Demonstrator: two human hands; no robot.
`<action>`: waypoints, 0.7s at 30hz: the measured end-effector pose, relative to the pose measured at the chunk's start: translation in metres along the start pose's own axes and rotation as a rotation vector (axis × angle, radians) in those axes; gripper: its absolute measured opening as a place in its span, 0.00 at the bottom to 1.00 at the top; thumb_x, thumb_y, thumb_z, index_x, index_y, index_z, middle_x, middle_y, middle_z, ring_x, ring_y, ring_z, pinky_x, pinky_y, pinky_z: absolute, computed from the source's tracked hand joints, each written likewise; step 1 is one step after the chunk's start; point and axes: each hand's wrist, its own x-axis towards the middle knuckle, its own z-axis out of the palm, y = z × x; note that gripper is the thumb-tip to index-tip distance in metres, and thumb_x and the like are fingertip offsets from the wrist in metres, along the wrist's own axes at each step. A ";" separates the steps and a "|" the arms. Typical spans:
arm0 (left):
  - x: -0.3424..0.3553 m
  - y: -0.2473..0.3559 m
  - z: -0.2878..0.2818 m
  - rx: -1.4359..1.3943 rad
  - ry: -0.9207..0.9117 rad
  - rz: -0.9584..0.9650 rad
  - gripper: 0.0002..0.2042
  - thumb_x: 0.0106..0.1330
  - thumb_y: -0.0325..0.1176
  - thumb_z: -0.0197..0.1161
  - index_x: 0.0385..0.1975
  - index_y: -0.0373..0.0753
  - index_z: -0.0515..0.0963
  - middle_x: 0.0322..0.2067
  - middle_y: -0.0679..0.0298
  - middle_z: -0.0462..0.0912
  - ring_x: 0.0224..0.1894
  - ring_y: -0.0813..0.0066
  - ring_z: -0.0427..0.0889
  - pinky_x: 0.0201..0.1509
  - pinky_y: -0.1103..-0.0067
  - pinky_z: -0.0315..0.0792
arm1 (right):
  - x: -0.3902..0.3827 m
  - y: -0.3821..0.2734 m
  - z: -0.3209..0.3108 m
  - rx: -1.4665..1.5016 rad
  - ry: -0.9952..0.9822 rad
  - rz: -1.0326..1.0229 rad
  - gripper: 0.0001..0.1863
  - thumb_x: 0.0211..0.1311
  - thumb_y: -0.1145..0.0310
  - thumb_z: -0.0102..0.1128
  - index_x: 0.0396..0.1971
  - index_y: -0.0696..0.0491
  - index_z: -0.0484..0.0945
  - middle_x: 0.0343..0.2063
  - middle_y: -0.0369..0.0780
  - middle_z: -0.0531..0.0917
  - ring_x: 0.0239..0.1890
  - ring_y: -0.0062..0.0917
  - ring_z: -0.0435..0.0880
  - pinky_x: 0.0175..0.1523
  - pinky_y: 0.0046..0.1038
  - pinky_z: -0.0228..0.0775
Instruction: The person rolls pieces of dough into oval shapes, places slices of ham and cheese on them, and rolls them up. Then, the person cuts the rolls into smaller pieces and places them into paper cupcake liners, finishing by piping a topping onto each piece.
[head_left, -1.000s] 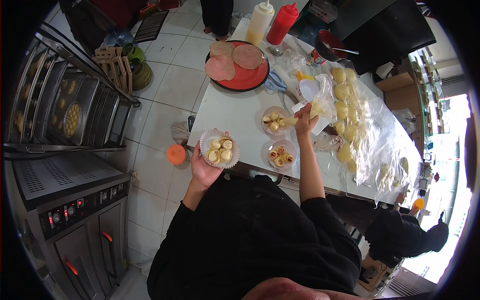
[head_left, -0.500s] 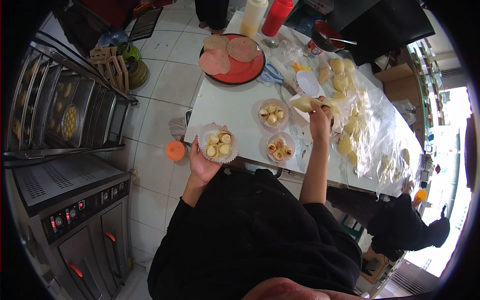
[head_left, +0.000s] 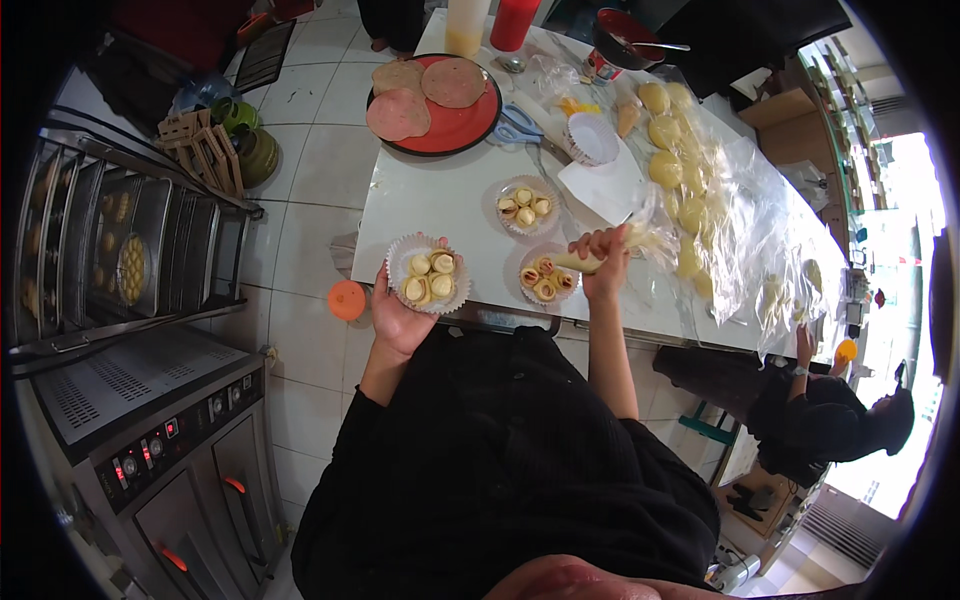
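Note:
My left hand [head_left: 402,325] holds up a pleated white paper cup [head_left: 398,262] with several small dough rolls [head_left: 440,286] in it, topped with something pale. In my right hand [head_left: 604,264] is a filled piping bag [head_left: 577,262], gripped around its body, its narrow end pointing left. That end is over or beside the nearer paper cup on the table, whose rolls [head_left: 545,290] show reddish filling; I cannot tell whether it touches. Just behind stands another paper cup of rolls [head_left: 525,205], some with pale tops.
A red plate [head_left: 455,125] with round meat slices, blue scissors [head_left: 517,125], a white tray [head_left: 605,190] and an empty paper cup [head_left: 592,138] lie farther back. Dough balls [head_left: 665,170] under plastic film [head_left: 745,250] cover the right side. An oven [head_left: 180,430] stands left; a co-worker [head_left: 820,420] is at right.
My right hand has brought the piping bag left and nearer, from beside the white tray to the nearer cup. My left hand still holds its cup. The whole view has shifted slightly.

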 end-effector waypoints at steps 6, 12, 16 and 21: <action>0.000 -0.003 0.001 0.004 -0.007 -0.020 0.26 0.66 0.48 0.33 0.60 0.41 0.56 0.61 0.55 0.58 0.63 0.54 0.56 0.66 0.61 0.51 | -0.003 0.022 -0.004 -0.264 0.018 -0.167 0.21 0.67 0.57 0.43 0.16 0.51 0.56 0.08 0.32 0.56 0.10 0.19 0.59 0.21 0.28 0.63; -0.002 -0.003 -0.001 -0.071 -0.008 0.002 0.26 0.67 0.47 0.33 0.62 0.41 0.55 0.62 0.55 0.54 0.63 0.48 0.53 0.66 0.59 0.50 | -0.002 0.027 -0.015 -0.231 0.022 -0.199 0.19 0.67 0.58 0.44 0.18 0.51 0.56 0.08 0.31 0.56 0.11 0.17 0.57 0.21 0.27 0.62; -0.002 -0.004 0.000 -0.069 0.009 0.006 0.26 0.67 0.47 0.33 0.62 0.41 0.55 0.63 0.55 0.54 0.63 0.48 0.53 0.66 0.59 0.49 | -0.001 0.028 -0.013 -0.240 0.057 -0.201 0.19 0.66 0.58 0.45 0.18 0.50 0.56 0.08 0.31 0.56 0.11 0.17 0.56 0.21 0.27 0.61; -0.002 -0.006 0.001 -0.102 -0.007 -0.019 0.26 0.67 0.47 0.34 0.62 0.41 0.55 0.62 0.55 0.54 0.63 0.47 0.53 0.66 0.60 0.49 | -0.001 0.025 -0.007 -0.285 0.029 -0.358 0.20 0.68 0.59 0.42 0.16 0.51 0.56 0.09 0.31 0.56 0.12 0.18 0.56 0.21 0.27 0.60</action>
